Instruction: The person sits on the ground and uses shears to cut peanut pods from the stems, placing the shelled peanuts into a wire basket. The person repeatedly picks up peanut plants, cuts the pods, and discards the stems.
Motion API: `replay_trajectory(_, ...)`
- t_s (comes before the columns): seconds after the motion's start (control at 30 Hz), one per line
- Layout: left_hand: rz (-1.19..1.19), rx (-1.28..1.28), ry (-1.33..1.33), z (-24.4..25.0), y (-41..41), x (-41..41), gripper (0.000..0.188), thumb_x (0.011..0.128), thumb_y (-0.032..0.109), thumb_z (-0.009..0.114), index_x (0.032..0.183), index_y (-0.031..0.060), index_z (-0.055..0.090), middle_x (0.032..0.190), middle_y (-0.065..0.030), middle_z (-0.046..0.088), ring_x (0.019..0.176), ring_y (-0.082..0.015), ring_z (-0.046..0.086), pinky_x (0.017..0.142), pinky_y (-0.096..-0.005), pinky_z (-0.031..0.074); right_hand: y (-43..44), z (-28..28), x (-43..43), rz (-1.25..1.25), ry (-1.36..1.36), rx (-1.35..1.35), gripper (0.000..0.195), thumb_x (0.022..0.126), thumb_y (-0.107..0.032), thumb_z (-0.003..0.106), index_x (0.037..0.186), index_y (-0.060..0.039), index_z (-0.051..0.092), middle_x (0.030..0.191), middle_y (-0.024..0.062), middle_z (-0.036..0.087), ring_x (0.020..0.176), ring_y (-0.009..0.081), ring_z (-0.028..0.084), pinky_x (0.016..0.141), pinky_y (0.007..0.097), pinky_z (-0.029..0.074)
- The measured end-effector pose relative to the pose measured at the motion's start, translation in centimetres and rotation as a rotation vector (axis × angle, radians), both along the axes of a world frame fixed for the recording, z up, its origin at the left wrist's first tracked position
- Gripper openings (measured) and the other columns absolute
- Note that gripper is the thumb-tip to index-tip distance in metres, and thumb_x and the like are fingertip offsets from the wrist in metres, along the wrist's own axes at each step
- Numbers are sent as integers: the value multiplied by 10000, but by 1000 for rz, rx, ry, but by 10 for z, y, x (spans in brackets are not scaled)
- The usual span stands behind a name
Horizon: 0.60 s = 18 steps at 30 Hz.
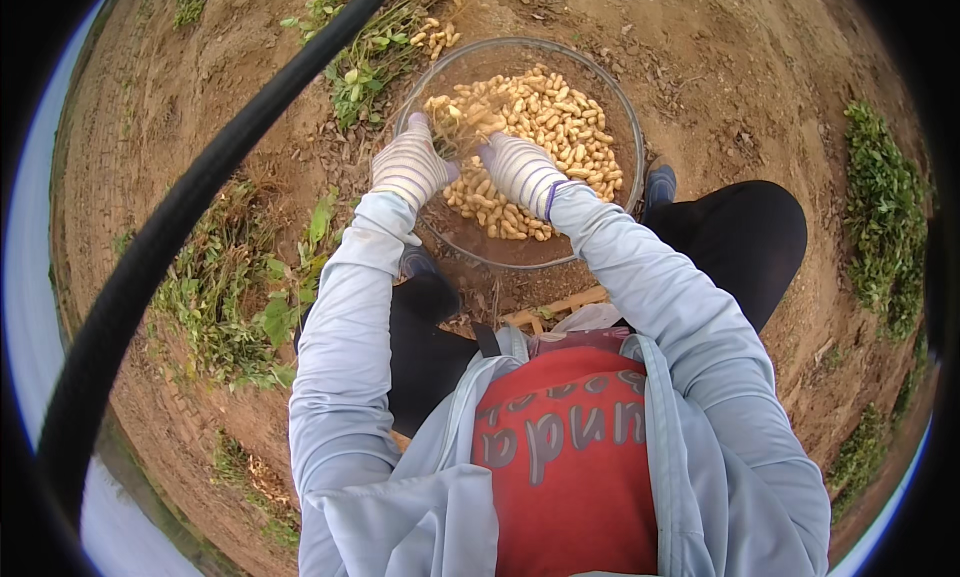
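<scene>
Both my hands wear striped knit gloves and are over a wide, round, see-through container point(517, 42) with a grey rim. My left hand point(411, 163) is at its left side, closed around the roots of a peanut plant point(452, 132) with pods hanging on them. Facing it, my right hand point(519, 170) has its fingertips at the blurred right edge of the roots; whether they grip a pod is unclear. Loose unshelled peanuts point(574, 130) lie heaped beneath and around the hands.
Pulled peanut plants point(367, 74) with pods lie beyond the container. More leafy plants point(217, 292) are piled at the left, and a green heap point(885, 217) lies at the right. My shoes point(660, 184) flank the container on bare soil. A wooden piece point(559, 307) shows before my body.
</scene>
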<state>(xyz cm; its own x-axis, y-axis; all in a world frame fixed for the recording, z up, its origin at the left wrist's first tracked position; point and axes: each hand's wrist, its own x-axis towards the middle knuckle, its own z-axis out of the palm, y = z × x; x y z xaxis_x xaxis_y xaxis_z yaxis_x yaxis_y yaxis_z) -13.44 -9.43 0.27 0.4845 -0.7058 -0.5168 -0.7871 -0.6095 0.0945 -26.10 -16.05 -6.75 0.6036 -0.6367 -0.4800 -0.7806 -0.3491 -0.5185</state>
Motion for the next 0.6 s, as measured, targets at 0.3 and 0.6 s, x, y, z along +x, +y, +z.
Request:
replay_trajectory(0.3, -54, -4, 9, -8, 2, -4, 857, 646, 350, 762, 1302, -12, 345, 1044, -246, 616, 997, -324, 611, 854, -378, 479, 0, -38, -12, -196, -302, 497, 411, 908, -322, 362, 947, -5, 621, 831, 192, 634, 753, 337, 611, 710, 425, 466)
replay_trajectory(0.6, -40, 37, 92, -1, 0, -6, 924, 654, 343, 774, 1356, -15, 290, 1126, -249, 578, 1066, -334, 568, 904, -362, 451, 1, -11, -15, -361, -133, 729, 407, 917, -359, 377, 1052, -23, 564, 990, 182, 606, 837, 329, 585, 763, 467, 454)
